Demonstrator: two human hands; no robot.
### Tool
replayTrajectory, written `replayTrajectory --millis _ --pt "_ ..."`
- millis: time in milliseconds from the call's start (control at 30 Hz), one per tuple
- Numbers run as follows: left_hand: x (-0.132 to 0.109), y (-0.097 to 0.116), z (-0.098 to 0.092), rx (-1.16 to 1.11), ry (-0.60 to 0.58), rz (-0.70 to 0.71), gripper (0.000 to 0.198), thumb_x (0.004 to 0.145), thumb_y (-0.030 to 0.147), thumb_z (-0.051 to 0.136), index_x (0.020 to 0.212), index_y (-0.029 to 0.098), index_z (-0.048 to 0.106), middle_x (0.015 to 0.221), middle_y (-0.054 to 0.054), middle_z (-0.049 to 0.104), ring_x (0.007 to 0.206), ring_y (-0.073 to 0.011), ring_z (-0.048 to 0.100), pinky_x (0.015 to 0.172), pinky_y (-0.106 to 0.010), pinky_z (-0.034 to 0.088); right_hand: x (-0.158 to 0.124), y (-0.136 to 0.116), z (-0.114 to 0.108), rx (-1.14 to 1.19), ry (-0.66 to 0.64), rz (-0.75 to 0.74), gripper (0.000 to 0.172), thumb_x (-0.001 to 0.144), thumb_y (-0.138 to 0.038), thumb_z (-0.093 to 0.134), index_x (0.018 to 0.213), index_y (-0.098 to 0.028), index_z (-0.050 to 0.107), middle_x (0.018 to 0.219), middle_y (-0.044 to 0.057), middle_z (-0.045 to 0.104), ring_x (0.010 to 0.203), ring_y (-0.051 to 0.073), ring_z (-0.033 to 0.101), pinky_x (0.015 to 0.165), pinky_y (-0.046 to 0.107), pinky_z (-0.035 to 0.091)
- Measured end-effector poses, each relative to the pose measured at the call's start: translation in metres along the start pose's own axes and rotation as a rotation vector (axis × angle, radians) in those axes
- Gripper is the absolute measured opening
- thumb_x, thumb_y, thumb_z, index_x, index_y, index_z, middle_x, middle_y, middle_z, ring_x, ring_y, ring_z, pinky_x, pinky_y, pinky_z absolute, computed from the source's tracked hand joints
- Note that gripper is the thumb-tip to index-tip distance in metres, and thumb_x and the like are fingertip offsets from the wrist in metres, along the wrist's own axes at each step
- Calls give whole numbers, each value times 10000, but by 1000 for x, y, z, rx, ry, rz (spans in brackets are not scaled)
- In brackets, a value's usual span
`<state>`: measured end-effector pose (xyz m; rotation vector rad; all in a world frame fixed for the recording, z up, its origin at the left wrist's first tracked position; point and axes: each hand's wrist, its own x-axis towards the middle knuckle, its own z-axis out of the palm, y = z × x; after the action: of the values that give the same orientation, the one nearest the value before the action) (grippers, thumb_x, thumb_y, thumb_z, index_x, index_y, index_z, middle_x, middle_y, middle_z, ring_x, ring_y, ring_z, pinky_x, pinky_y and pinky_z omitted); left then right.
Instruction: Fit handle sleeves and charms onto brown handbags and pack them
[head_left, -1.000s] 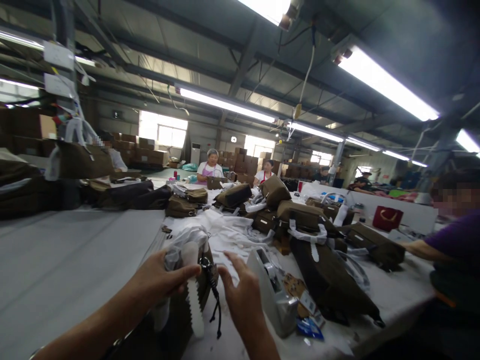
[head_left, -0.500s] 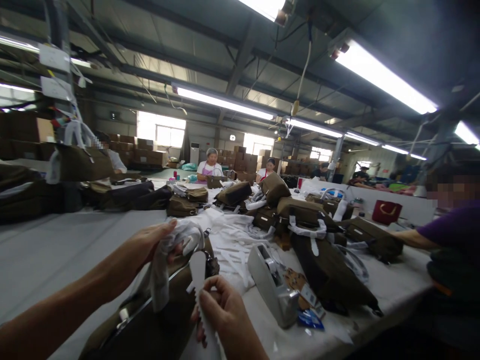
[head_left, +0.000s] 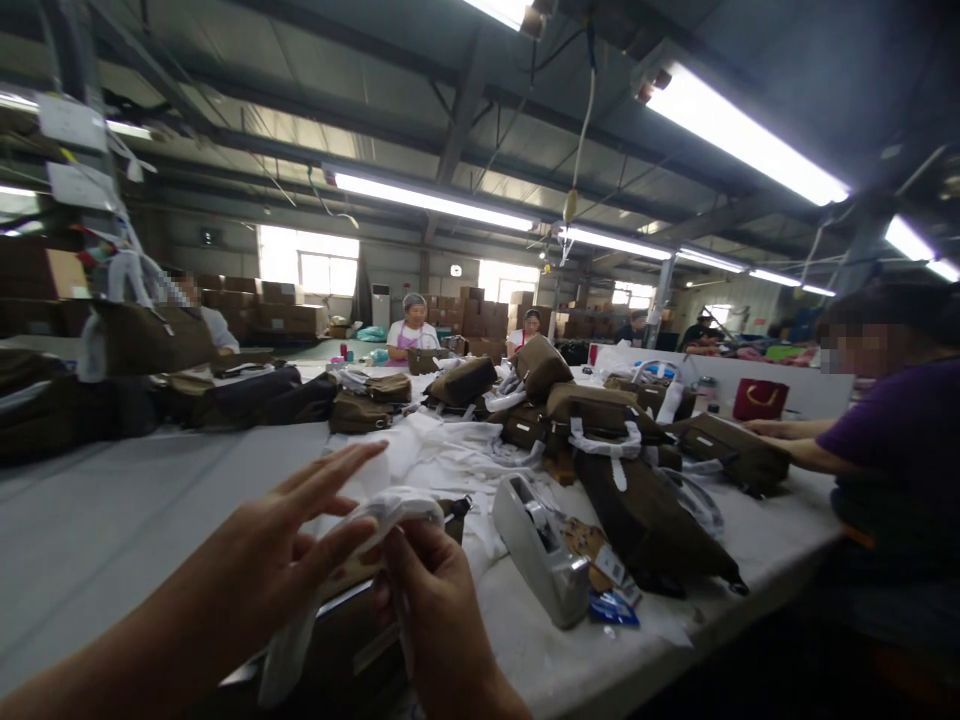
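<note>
My left hand (head_left: 289,545) is raised over a dark olive bag (head_left: 352,640) at the near table edge. Its index and middle fingers stretch out while thumb and lower fingers press a white foam wrap strip (head_left: 379,512) that drapes over the bag's handle. My right hand (head_left: 431,600) is closed around the other end of that white strip, fingers curled, just right of the left hand. The strip's tail hangs down on the left (head_left: 289,640).
A grey tape dispenser (head_left: 540,548) stands right of my hands. Several olive bags (head_left: 645,515) and white wrapping (head_left: 450,455) cover the grey table (head_left: 112,500). A person in purple (head_left: 892,440) works at the right; other people work farther back.
My right hand took hold of the white strip and came up beside the left. The left hand's fingers stretched out over the wrap. The view shifted slightly right.
</note>
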<state>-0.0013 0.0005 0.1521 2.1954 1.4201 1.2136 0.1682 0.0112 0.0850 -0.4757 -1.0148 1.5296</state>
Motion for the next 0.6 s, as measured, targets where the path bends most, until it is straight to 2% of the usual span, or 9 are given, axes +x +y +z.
replayTrajectory --millis 67,100,200,267,333,433,533,600 --pt "1 0 -3 -171 77 -147 687 890 658 626 1499 374 486 1531 -62 570 1039 -275 755 658 -251 620 -2 -7 3 -29 -18 7 428 831 -536 813 874 -115 752 794 43 692 488 30 507 456 134 427" --pt "3 -1 -4 -251 86 -221 727 878 677 631 1506 346 471 1502 -85 591 1023 -275 756 613 -244 607 -3 -11 3 -49 -29 10 430 833 -536 811 889 -113 756 824 54 707 493 29 515 458 131 430" --pt "10 -4 -2 -410 -27 -369 728 849 702 657 1405 237 588 1159 -107 759 898 -259 750 556 -231 556 -6 -23 3 -140 -73 50 450 821 -544 813 913 -109 748 825 66 728 482 37 543 437 125 423" --pt "13 -3 1 -406 -100 -335 588 833 673 698 1161 187 739 904 -63 780 807 -228 723 621 -239 552 -10 -28 1 -209 -99 81 481 801 -566 818 932 -113 722 791 58 728 459 54 569 423 136 442" --pt "16 2 2 -334 -71 -235 472 813 630 739 912 170 786 773 -28 755 725 -193 682 630 -229 530 -15 -32 -2 -260 -76 67 496 796 -582 817 954 -138 662 706 28 710 434 84 593 414 163 474" --pt "17 13 0 -251 -19 -146 417 798 589 758 812 173 790 670 -6 718 618 -166 628 542 -214 481 -24 -39 -8 -238 -24 -45 431 851 -543 791 968 -183 584 648 -7 692 459 118 639 440 186 510" --pt "18 25 -4 -225 -16 -99 390 831 563 726 814 179 794 686 -16 740 619 -167 635 545 -216 488 -31 -50 -10 -66 -130 -18 312 887 -409 795 1063 -184 668 930 62 775 734 142 752 645 208 588" --pt "19 32 -7 -209 5 -75 378 852 550 703 829 184 798 715 -24 763 649 -168 651 574 -215 500 -31 -58 -9 11 -218 44 324 847 -328 835 1126 -208 724 1125 77 765 920 160 759 793 227 594"
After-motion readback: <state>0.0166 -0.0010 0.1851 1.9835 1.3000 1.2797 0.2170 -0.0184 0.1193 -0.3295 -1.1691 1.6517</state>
